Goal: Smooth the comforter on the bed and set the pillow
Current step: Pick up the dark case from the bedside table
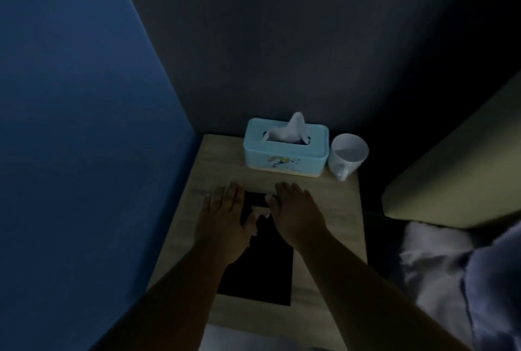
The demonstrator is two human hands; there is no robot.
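Note:
The room is dim. My left hand (225,215) and my right hand (296,212) lie flat, palms down, fingers straight, side by side on a wooden bedside table (332,209). Both rest over a flat black rectangle (259,274) on the tabletop and hold nothing. At the far right, a rumpled white sheet or pillow (434,260) and a bluish comforter (496,288) show at the frame's edge. A padded headboard (456,170) rises behind them.
A light blue tissue box (284,153) with a tissue sticking up stands at the back of the table. A white mug (348,154) sits right of it. A blue wall (84,125) closes the left side; a dark wall stands behind.

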